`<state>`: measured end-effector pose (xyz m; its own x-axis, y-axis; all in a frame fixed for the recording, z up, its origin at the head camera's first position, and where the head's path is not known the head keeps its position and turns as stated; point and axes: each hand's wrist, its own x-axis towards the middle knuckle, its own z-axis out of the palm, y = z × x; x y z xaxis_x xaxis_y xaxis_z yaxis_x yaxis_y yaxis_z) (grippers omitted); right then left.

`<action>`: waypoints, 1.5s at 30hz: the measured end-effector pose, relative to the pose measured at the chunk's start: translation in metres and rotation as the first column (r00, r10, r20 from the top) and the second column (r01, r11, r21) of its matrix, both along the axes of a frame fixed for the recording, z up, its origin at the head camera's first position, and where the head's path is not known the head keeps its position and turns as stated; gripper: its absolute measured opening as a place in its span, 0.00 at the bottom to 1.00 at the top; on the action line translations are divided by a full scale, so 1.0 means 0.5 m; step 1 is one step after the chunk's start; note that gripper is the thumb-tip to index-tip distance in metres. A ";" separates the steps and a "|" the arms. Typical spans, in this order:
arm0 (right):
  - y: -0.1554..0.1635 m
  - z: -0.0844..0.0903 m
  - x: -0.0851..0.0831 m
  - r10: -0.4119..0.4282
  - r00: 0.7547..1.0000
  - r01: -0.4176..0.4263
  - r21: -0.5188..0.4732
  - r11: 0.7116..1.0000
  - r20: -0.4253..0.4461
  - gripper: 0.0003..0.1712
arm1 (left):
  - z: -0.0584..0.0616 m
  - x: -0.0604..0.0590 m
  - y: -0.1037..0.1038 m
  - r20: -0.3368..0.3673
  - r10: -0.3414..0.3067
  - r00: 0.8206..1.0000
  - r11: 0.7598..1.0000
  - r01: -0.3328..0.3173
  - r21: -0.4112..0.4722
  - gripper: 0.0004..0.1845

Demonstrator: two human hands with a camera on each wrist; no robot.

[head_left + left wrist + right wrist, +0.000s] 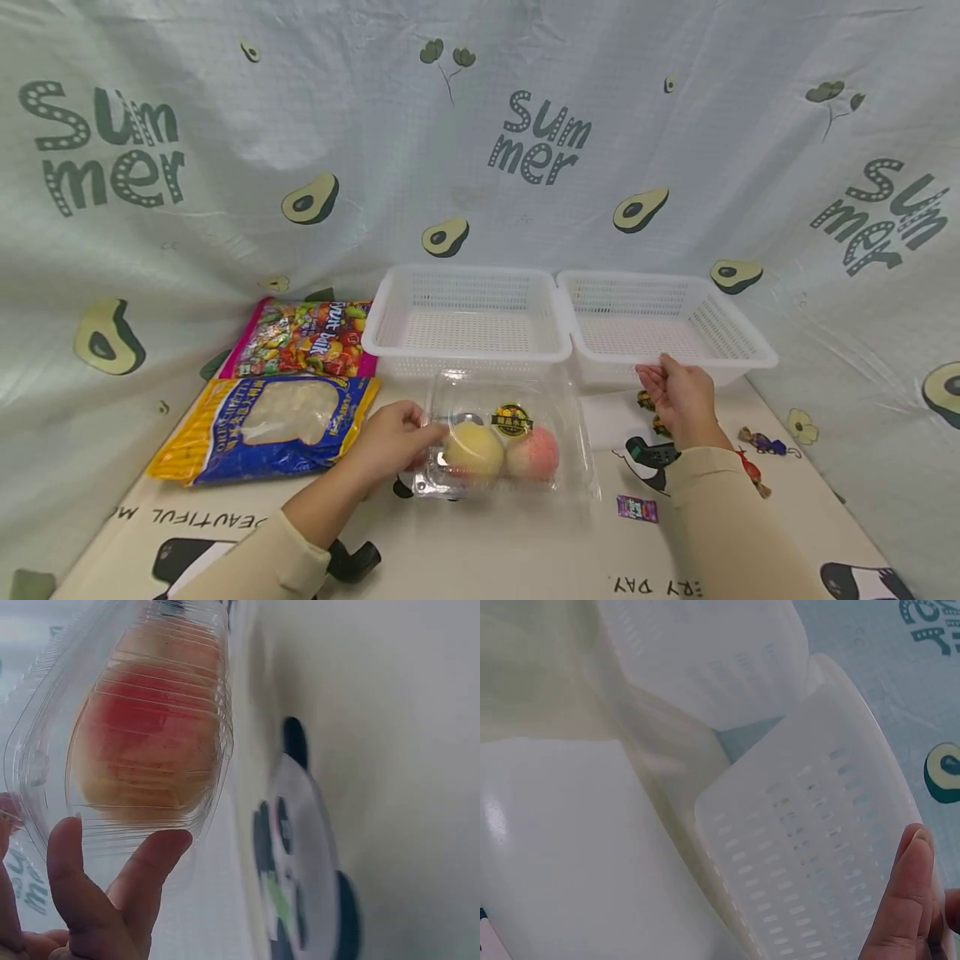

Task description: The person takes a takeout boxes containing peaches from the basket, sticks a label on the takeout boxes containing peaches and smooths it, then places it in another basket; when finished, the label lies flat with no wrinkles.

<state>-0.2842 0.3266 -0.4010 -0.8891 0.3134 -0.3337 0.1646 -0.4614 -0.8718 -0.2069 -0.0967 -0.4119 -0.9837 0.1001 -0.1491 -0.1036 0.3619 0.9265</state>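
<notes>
Cream sleeves (251, 557), one pair, reach in from the near edge. Clear plastic box (480, 392) stands at the near side of the left basket (480, 353); contains one yellow fruit (474, 450) and, right of it, one pink fruit (536, 455). Left hand (393, 437) pinches the box's left end. Right hand (684, 396) grips the near rim of the right basket (630, 290). Baskets: white, perforated, side by side. Left: yellow-and-blue bag (292, 412); pink-edged bag (307, 337) just beyond. Near right: small purple packet (637, 509). Far side: avocado-print sheet (390, 167).
</notes>
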 end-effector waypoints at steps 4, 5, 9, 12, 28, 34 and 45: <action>0.004 0.001 0.000 0.000 1.000 0.000 -0.004 1.000 -0.006 0.16 | 0.038 -0.001 0.008 -0.049 -0.040 0.998 0.998 0.043 0.053 0.16; 0.006 0.002 -0.001 -0.004 1.000 0.004 -0.007 1.000 -0.011 0.16 | 0.049 -0.006 0.012 -0.059 -0.049 0.997 0.996 0.053 0.067 0.16; 0.011 0.006 -0.004 -0.020 0.999 0.019 -0.019 1.000 -0.026 0.16 | 0.086 -0.037 0.033 -0.092 -0.042 0.995 0.996 0.049 0.074 0.17; 0.015 0.007 -0.006 -0.031 0.999 0.030 -0.028 0.999 -0.033 0.17 | 0.107 -0.067 0.058 -0.109 -0.016 0.994 0.999 0.020 0.037 0.19; 0.010 0.005 -0.012 -0.035 0.998 0.032 -0.057 0.998 -0.055 0.15 | 0.156 -0.195 0.222 -0.181 0.043 0.982 0.998 -0.034 0.055 0.21; 0.015 0.001 -0.016 -0.032 0.999 0.029 -0.072 0.997 -0.039 0.13 | 0.173 -0.236 0.278 -0.244 0.024 0.969 1.000 -0.028 -0.013 0.20; 0.000 -0.011 -0.013 -0.028 0.999 0.026 -0.063 0.998 -0.030 0.15 | 0.183 -0.270 0.361 -0.301 0.046 0.952 0.977 -0.106 -0.186 0.22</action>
<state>-0.2907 0.3266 -0.4065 -0.8906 0.3169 -0.3262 0.1247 -0.5195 -0.8453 -0.3419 0.0836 -0.3202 -0.9902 0.0216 0.1382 0.1278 0.5420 0.8306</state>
